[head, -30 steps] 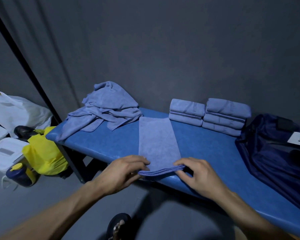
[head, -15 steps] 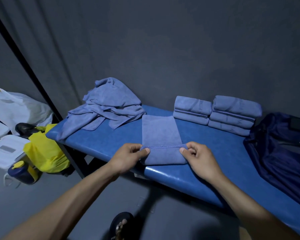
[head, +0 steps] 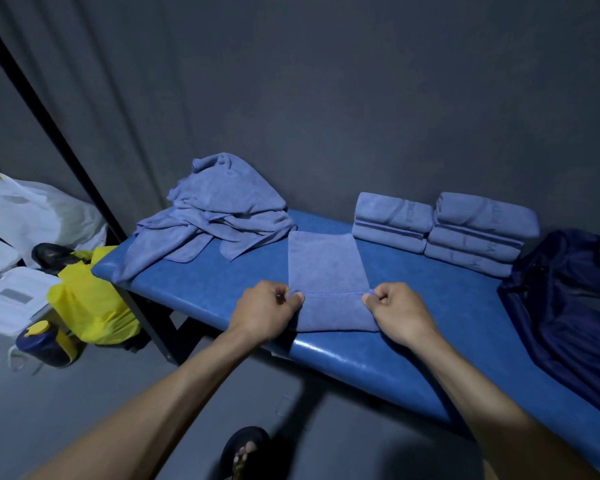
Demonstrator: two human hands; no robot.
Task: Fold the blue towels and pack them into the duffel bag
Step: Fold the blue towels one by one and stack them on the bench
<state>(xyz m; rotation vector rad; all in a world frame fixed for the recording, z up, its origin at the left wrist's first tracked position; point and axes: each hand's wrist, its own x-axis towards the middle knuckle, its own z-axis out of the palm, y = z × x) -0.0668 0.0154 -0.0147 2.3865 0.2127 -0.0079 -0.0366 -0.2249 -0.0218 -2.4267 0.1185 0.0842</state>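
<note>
Blue terry cloth, a narrow folded towel (head: 328, 271), lies flat across the padded blue vinyl bench (head: 413, 327), its near end doubled back over itself so a stitched hem runs across it. The left hand (head: 264, 311) pinches the left corner of that hem with curled fingers, and the right hand (head: 399, 311) pinches the right corner likewise. A crumpled heap of unfolded blue towels (head: 219, 209) sits at the bench's far left. Two stacks of folded blue towels (head: 440, 230) stand against the grey wall. The dark navy duffel bag (head: 568, 289) lies slumped on the bench's right end.
</note>
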